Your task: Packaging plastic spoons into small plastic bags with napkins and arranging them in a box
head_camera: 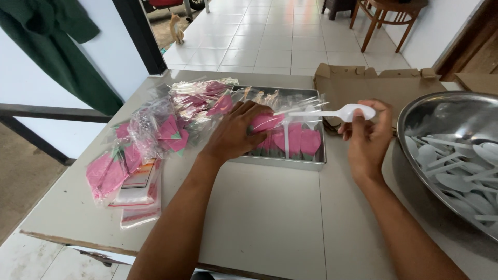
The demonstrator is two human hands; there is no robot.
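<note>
The right hand (367,136) holds a white plastic spoon (340,112) by pinching it between the thumb and the fingers, near the bowl end of the spoon. The spoon lies almost level; its long axis goes left to right, the bowl is to the right at the fingers, and the thin handle points to the left, over the right part of the metal tray (290,161). The handle tip comes close to the left hand (239,132), just above a clear bag with pink print (267,122). The left hand rests palm down on the tray, its fingers half curled and pressing on this bag; whether it really grips the bag I cannot tell. Left of the tray lies a pile of the same pink bags (155,137). Right of the tray stands a big steel bowl (441,111) with many white spoons (456,171) inside.
</note>
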